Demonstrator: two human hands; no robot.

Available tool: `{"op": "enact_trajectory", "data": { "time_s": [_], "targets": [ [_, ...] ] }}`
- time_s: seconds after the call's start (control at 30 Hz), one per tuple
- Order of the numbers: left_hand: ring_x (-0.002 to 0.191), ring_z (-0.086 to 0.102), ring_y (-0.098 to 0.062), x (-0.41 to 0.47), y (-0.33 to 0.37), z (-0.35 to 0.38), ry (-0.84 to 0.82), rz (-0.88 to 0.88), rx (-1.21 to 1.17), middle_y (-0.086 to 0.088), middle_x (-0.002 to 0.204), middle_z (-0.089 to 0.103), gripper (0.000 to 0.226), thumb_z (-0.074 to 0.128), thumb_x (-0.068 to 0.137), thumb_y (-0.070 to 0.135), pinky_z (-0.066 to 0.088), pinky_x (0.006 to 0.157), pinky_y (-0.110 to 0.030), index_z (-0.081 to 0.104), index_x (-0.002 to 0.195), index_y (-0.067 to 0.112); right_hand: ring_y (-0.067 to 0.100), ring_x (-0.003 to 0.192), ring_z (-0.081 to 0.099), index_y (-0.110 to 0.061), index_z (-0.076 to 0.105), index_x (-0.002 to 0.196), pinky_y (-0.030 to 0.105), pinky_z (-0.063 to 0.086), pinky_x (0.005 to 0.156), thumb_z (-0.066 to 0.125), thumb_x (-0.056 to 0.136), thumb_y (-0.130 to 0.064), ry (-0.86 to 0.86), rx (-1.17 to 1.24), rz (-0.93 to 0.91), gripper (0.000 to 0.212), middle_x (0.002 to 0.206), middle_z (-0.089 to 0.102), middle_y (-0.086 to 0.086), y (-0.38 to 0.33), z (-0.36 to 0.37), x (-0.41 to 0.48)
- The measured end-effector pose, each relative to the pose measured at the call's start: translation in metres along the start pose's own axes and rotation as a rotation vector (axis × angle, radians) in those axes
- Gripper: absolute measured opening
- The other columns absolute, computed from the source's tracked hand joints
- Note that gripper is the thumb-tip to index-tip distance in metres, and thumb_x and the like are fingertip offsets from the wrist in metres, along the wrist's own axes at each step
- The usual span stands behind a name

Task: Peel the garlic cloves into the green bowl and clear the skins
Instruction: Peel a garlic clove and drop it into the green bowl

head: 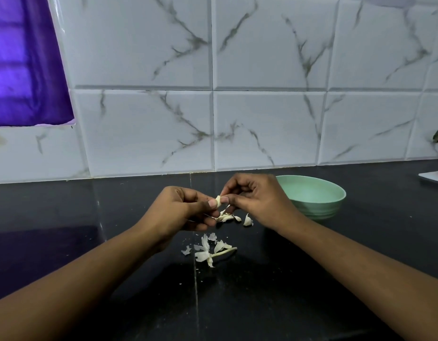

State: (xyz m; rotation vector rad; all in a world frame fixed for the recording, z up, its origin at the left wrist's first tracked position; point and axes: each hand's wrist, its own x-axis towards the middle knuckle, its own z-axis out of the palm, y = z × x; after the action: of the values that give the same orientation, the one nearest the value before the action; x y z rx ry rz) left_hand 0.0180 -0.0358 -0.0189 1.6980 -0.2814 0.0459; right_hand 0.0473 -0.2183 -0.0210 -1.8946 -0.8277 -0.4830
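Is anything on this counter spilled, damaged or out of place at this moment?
Only the garlic skins: they lie scattered loose on the black counter near both hands, outside the green bowl. That fits peeling in progress. The left hand and right hand pinch one clove together. Nothing looks damaged.

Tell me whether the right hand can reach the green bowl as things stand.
Probably yes. The right hand is right beside the green bowl, with nothing between them; it only shares a pinch on the garlic clove with the left hand.
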Motion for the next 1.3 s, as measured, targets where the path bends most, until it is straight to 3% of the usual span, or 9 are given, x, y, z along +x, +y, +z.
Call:
{"op": "enact_trajectory", "data": {
  "time_s": [0.3, 0.47, 0.63, 0.83, 0.97, 1.1, 1.17, 1.3],
  "targets": [
    [0.063, 0.069, -0.013, 0.0, -0.002, 0.002, 0.02, -0.07, -0.023, -0.012, 0.083, 0.074, 0.006, 0.067, 0.085, 0.01, 0.052, 0.052, -0.02, 0.071, 0.085, 0.005, 0.014, 0.068, 0.067, -0.026, 0.057, 0.086, 0.043, 0.054, 0.067, 0.063, 0.089, -0.017, -0.148, -0.292, -0.058, 0.011, 0.077, 0.067, -0.003, 0.0, 0.002, 0.001],
    [0.069, 0.071, -0.011, 0.0, -0.004, 0.004, 0.053, -0.132, -0.103, -0.005, 0.081, 0.075, 0.007, 0.063, 0.087, 0.012, 0.051, 0.05, -0.02, 0.07, 0.085, 0.012, 0.004, 0.066, 0.061, -0.026, 0.054, 0.086, 0.027, 0.049, 0.066, 0.06, 0.091, -0.016, -0.21, -0.337, -0.041, 0.013, 0.071, 0.061, -0.012, -0.002, 0.001, 0.002],
    [0.077, 0.073, -0.012, 0.005, -0.006, -0.007, 0.103, -0.167, -0.222, 0.0, 0.09, 0.075, 0.009, 0.061, 0.088, 0.014, 0.055, 0.054, -0.024, 0.069, 0.089, 0.016, 0.01, 0.071, 0.065, -0.021, 0.059, 0.086, 0.02, 0.048, 0.065, 0.064, 0.089, -0.014, -0.278, -0.231, -0.015, 0.009, 0.079, 0.068, -0.003, -0.003, 0.0, 0.001],
    [0.061, 0.068, -0.006, 0.004, -0.006, -0.006, 0.074, -0.166, -0.215, 0.004, 0.081, 0.072, 0.009, 0.061, 0.089, 0.017, 0.048, 0.044, -0.018, 0.069, 0.092, 0.016, 0.001, 0.055, 0.062, -0.001, 0.063, 0.083, 0.011, 0.042, 0.049, 0.072, 0.08, -0.001, -0.324, 0.051, 0.121, 0.009, 0.07, 0.068, 0.011, -0.006, -0.004, -0.001],
    [0.055, 0.063, -0.005, 0.004, -0.006, -0.006, 0.046, -0.153, -0.209, 0.005, 0.075, 0.072, 0.011, 0.061, 0.089, 0.018, 0.046, 0.042, -0.016, 0.07, 0.093, 0.013, 0.015, 0.062, 0.068, -0.01, 0.059, 0.084, 0.017, 0.048, 0.053, 0.073, 0.077, 0.003, -0.377, 0.107, 0.182, 0.02, 0.075, 0.068, 0.014, -0.001, -0.005, 0.001],
    [0.053, 0.061, -0.004, 0.004, -0.007, -0.006, 0.027, -0.15, -0.191, 0.004, 0.075, 0.071, 0.012, 0.061, 0.088, 0.019, 0.045, 0.04, -0.016, 0.071, 0.091, 0.014, 0.017, 0.074, 0.071, -0.016, 0.065, 0.092, 0.024, 0.053, 0.06, 0.065, 0.088, -0.009, -0.491, -0.023, 0.208, 0.008, 0.088, 0.072, 0.012, -0.003, -0.007, 0.001],
    [0.054, 0.061, -0.004, 0.004, -0.008, -0.006, 0.021, -0.146, -0.18, 0.004, 0.075, 0.071, 0.012, 0.061, 0.088, 0.019, 0.045, 0.041, -0.016, 0.072, 0.091, 0.015, 0.014, 0.064, 0.07, -0.019, 0.065, 0.097, 0.023, 0.051, 0.055, 0.06, 0.092, -0.014, -0.512, 0.003, 0.253, 0.008, 0.09, 0.073, 0.008, -0.005, -0.009, 0.001],
    [0.058, 0.063, -0.005, 0.004, -0.007, -0.005, -0.012, -0.138, -0.165, 0.003, 0.078, 0.071, 0.01, 0.062, 0.086, 0.019, 0.046, 0.043, -0.017, 0.071, 0.088, 0.014, 0.011, 0.045, 0.06, -0.011, 0.064, 0.096, 0.02, 0.045, 0.042, 0.063, 0.089, -0.008, -0.307, 0.077, 0.281, 0.008, 0.07, 0.07, -0.002, -0.004, -0.007, 0.003]
  ]
}}
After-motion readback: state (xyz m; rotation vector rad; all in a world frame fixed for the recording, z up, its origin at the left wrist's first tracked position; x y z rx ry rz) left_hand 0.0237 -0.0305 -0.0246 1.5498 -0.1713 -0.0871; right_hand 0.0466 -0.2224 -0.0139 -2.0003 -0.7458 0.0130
